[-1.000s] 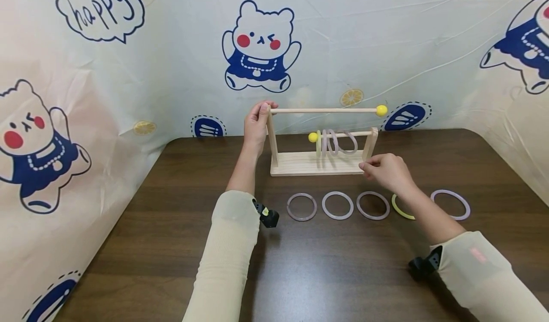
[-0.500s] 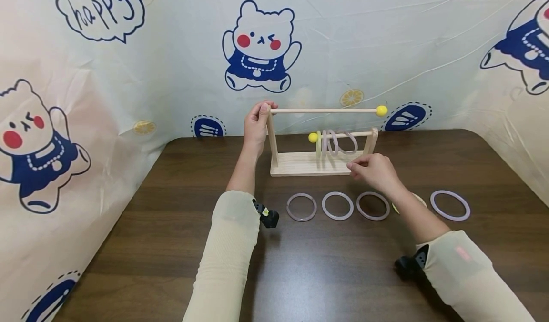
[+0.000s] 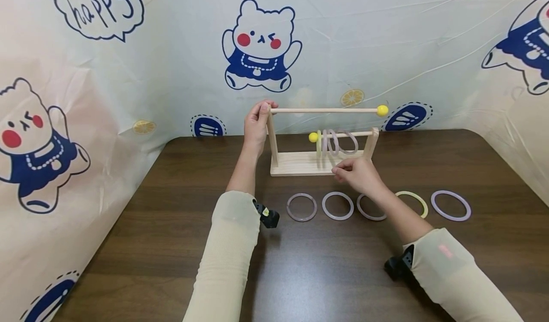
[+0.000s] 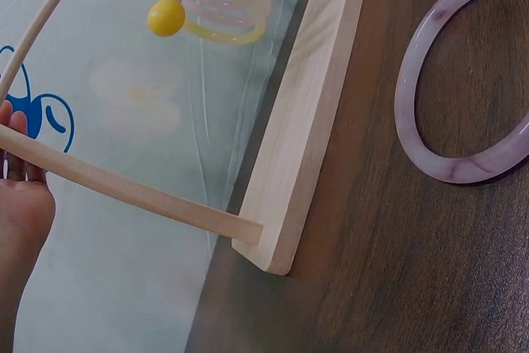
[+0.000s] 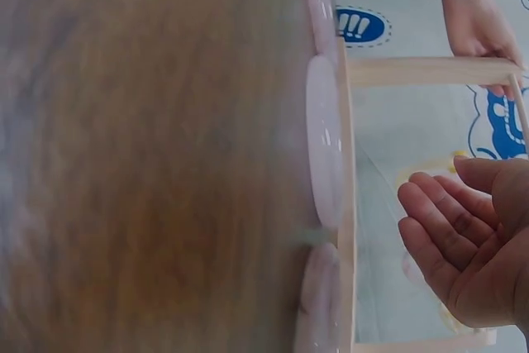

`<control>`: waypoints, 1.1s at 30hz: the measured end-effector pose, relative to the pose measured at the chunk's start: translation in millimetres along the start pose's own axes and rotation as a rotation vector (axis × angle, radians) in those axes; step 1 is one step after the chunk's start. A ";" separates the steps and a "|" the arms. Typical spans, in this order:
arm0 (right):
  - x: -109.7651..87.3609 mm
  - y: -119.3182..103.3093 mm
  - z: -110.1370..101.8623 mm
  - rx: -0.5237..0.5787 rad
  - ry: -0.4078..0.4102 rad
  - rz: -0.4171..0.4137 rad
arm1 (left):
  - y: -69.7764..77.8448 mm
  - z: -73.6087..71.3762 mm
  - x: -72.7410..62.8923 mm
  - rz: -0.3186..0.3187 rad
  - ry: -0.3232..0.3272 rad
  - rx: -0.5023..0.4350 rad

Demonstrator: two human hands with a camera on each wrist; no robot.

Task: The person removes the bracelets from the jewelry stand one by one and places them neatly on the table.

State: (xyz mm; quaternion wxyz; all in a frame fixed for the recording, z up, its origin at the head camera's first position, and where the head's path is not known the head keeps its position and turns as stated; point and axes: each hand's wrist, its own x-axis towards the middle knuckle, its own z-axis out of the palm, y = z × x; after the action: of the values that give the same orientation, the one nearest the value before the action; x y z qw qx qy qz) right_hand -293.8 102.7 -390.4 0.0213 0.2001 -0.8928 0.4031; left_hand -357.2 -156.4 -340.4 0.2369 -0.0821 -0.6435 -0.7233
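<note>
Right hand [image 3: 360, 174]: fingers loosely bent, slightly apart in right wrist view, palm turned up, gripping nothing. Sits over front edge of wooden stand's base in head view; contact with wood can't be told. Left hand [image 3: 256, 126]: pinches top of stand's left upright, thumb in front, fingers behind.

Wooden stand [image 3: 296, 164] upright, base flat on worktop [image 3: 321, 274], just inside its far edge. Upper rod [image 3: 326, 110] runs right from left upright; its right end is free, capped by yellow ball [image 3: 382, 110] above the shorter right upright [image 3: 371, 143]. Lower rod [image 3: 365, 133] runs left from right upright, ends in second yellow ball [image 3: 313, 137], with a wide gap between that ball and left upright.

Hanging on lower rod: yellow ring [image 3: 319, 144] next to ball, then pinkish rings [image 3: 324, 143], exact count unclear; rightmost is tilted, small gap to right upright.

Loose rings lie flat in a row before the base, gaps between them: purple ring [image 3: 289, 207], pale lilac ring [image 3: 324, 206], mauve ring [image 3: 359, 205] partly under right forearm, yellow-green ring [image 3: 424, 207] also partly covered, lavender ring [image 3: 468, 211] at far right. Narrow strip of worktop separates row from base; broad stretch between row and near side, forearms reaching over it. Printed backdrop [image 3: 343, 36] behind.
</note>
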 end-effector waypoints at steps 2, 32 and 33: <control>0.2 -1.1 3.3 0.008 -0.001 0.002 | 0.5 -0.1 -0.2 0.000 0.000 0.004; 22.7 -23.2 27.4 0.107 0.124 0.086 | 1.7 -1.1 -0.5 -0.010 -0.015 -0.003; 24.4 -23.8 28.6 0.115 0.134 0.086 | 2.0 -1.5 -0.6 -0.010 -0.013 -0.003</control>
State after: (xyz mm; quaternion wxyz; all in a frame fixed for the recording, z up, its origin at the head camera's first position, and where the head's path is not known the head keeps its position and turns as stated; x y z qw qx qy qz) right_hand -303.9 59.4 -387.8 0.0523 0.1350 -0.8725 0.4666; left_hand -355.5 -157.8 -339.1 0.2290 -0.0840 -0.6442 -0.7249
